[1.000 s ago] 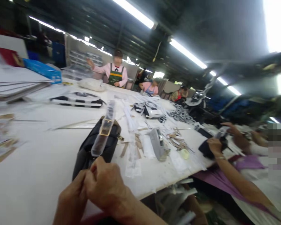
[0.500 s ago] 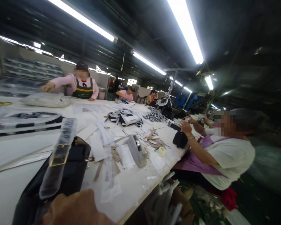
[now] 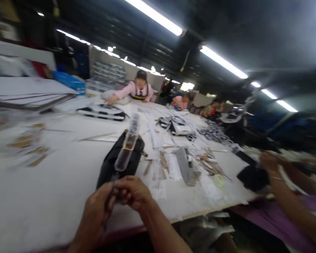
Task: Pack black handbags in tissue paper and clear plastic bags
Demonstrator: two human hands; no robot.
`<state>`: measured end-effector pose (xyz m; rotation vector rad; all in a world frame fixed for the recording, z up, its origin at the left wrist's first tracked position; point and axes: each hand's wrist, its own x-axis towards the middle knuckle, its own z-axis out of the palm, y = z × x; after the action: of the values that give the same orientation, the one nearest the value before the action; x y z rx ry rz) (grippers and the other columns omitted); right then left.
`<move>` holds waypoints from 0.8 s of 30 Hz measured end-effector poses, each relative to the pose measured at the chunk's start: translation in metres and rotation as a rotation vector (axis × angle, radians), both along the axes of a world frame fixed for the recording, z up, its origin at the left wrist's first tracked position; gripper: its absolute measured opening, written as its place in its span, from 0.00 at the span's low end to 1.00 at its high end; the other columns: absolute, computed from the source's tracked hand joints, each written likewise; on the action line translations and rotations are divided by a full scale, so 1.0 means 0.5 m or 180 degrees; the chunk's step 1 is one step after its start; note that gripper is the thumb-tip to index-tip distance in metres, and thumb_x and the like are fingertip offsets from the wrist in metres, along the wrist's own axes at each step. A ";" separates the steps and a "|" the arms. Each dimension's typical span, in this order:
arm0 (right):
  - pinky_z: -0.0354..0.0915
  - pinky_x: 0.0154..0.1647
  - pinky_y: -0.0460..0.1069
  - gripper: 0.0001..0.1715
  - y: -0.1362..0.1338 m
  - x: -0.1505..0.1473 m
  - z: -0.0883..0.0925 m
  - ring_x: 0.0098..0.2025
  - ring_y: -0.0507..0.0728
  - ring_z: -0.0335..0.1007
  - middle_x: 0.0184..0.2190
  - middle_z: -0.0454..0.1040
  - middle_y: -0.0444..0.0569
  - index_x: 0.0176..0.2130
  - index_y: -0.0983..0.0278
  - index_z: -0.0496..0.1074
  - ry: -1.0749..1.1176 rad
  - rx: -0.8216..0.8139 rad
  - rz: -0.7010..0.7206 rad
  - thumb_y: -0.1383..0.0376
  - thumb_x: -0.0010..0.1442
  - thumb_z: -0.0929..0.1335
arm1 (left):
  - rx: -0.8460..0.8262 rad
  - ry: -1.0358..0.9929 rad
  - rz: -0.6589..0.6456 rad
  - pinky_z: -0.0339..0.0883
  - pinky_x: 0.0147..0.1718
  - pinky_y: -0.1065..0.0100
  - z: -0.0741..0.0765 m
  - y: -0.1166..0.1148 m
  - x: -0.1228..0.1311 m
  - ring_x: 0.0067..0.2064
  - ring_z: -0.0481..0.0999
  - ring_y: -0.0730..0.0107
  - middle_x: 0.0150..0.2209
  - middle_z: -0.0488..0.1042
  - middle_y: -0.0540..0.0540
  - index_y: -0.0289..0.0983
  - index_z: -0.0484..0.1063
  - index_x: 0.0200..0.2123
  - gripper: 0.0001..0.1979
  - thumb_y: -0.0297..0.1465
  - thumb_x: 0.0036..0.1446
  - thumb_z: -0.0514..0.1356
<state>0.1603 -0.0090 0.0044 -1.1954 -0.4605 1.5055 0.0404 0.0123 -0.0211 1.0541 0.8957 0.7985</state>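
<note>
A shiny black handbag lies on the white worktable in front of me. Along its top runs a flap strap with a gold-coloured buckle, covered in clear plastic wrap. At the bag's near end my left hand is closed, fingers pinching a narrow dark strip. Close beside it my right hand pinches at the same spot with thumb and fingers. Blur and my fingers hide most of the strip, and I cannot tell whether it joins the bag.
Right of the bag stand a grey tape dispenser, a tape roll and cardboard scraps. Farther back lie black-and-white bag parts. A co-worker's arm is at the right edge; another person works across the table.
My view has swung left, so the bag appears farther right. Both my hands now meet at the bag's near end; earlier only one blurred hand showed there.
</note>
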 end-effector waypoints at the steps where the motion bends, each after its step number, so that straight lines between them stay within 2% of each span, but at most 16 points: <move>1: 0.43 0.12 0.38 0.25 -0.001 -0.002 -0.004 0.14 0.41 0.49 0.16 0.69 0.40 0.22 0.66 0.70 0.0197 0.0019 0.0040 0.59 0.28 0.81 | -0.0097 -0.0063 0.0111 0.46 0.13 0.76 0.003 -0.004 -0.001 0.15 0.52 0.80 0.14 0.57 0.57 0.37 0.66 0.26 0.25 0.55 0.52 0.57; 3: 0.43 0.13 0.38 0.26 -0.005 0.001 -0.015 0.14 0.40 0.46 0.16 0.66 0.38 0.23 0.66 0.69 0.0173 0.0074 0.0019 0.56 0.30 0.82 | -0.0367 -0.0469 0.0001 0.41 0.12 0.76 0.006 -0.005 0.002 0.13 0.46 0.82 0.12 0.55 0.58 0.38 0.65 0.25 0.24 0.54 0.51 0.57; 4: 0.45 0.13 0.38 0.26 -0.009 0.006 -0.022 0.14 0.41 0.47 0.15 0.66 0.37 0.23 0.66 0.70 -0.0064 0.0085 -0.0059 0.54 0.32 0.82 | -0.0413 -0.0581 0.0020 0.40 0.11 0.76 0.006 -0.003 0.003 0.12 0.46 0.82 0.12 0.56 0.58 0.38 0.66 0.25 0.22 0.52 0.51 0.57; 7: 0.49 0.13 0.41 0.25 -0.032 0.022 -0.035 0.15 0.44 0.54 0.15 0.66 0.39 0.25 0.66 0.72 -0.1270 0.0177 -0.0597 0.50 0.39 0.80 | -0.0264 -0.0635 0.0086 0.41 0.11 0.76 0.006 -0.005 0.001 0.13 0.48 0.82 0.14 0.59 0.57 0.37 0.68 0.27 0.20 0.48 0.57 0.54; 9: 0.53 0.15 0.42 0.23 -0.053 0.025 -0.029 0.16 0.46 0.56 0.16 0.67 0.40 0.27 0.66 0.74 -0.1996 0.0230 -0.0842 0.49 0.45 0.77 | -0.0062 -0.0561 0.0071 0.42 0.12 0.76 0.004 -0.011 -0.002 0.14 0.50 0.81 0.15 0.60 0.56 0.36 0.69 0.27 0.20 0.46 0.60 0.52; 12: 0.53 0.15 0.43 0.23 -0.067 0.009 -0.003 0.16 0.46 0.55 0.16 0.68 0.41 0.31 0.66 0.77 -0.2504 0.0257 -0.0605 0.48 0.54 0.73 | 0.0261 -0.0461 0.0065 0.46 0.14 0.76 -0.003 -0.014 -0.002 0.15 0.53 0.81 0.16 0.60 0.56 0.36 0.68 0.28 0.20 0.46 0.63 0.51; 14: 0.51 0.14 0.43 0.23 -0.058 -0.010 0.012 0.15 0.47 0.54 0.15 0.68 0.42 0.31 0.66 0.78 -0.2452 0.0335 -0.0323 0.48 0.55 0.71 | 0.0468 -0.0399 0.0083 0.48 0.14 0.76 -0.011 -0.011 -0.001 0.16 0.54 0.80 0.17 0.61 0.55 0.37 0.65 0.26 0.21 0.47 0.63 0.51; 17: 0.46 0.12 0.42 0.24 -0.032 -0.030 0.016 0.14 0.47 0.53 0.13 0.65 0.41 0.29 0.67 0.76 -0.2023 0.0415 -0.0109 0.47 0.55 0.70 | 0.0652 -0.0255 0.0053 0.49 0.15 0.76 -0.022 -0.008 -0.002 0.16 0.56 0.80 0.19 0.63 0.55 0.38 0.62 0.25 0.23 0.49 0.64 0.51; 21: 0.42 0.12 0.42 0.23 -0.007 -0.034 0.003 0.12 0.45 0.47 0.10 0.59 0.36 0.26 0.66 0.73 -0.1558 0.0349 -0.0096 0.48 0.51 0.74 | 0.0694 0.0024 -0.0224 0.53 0.17 0.74 -0.041 -0.025 -0.018 0.17 0.59 0.78 0.20 0.64 0.55 0.38 0.64 0.29 0.22 0.50 0.64 0.51; 24: 0.39 0.12 0.42 0.24 -0.002 -0.029 -0.006 0.11 0.44 0.44 0.09 0.58 0.35 0.24 0.66 0.71 -0.1350 0.0356 -0.0192 0.49 0.47 0.76 | 0.0674 0.0265 -0.0460 0.54 0.17 0.74 -0.063 -0.048 -0.040 0.16 0.60 0.77 0.19 0.64 0.55 0.38 0.65 0.32 0.21 0.49 0.64 0.49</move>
<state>0.1459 -0.0102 0.0014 -1.4290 -0.7732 1.1566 0.0204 -0.0116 -0.0528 1.3309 0.8069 0.7437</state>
